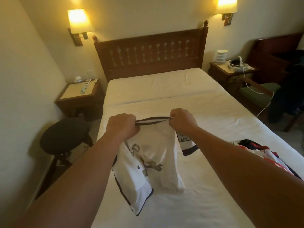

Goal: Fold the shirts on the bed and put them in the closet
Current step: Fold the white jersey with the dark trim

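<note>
1. Head view: your left hand [122,125] and right hand [181,120] each pinch the collar of the white shirt [153,159], which hangs straight down toward you, hem on the bed [205,112].
2. More shirts [263,153] lie nearer your right arm.

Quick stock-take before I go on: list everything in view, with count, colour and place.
white shirt: 1, white with dark trim, held up over the bed
shirt pile: red, white and navy, bed's right edge; count unclear
bed: 1, white sheet
headboard: 1, dark wood
wall lamps: 2, lit yellow
nightstands: 2, wooden, flanking bed
stool: 1, black, left
left hand: grips collar
right hand: grips collar
</note>
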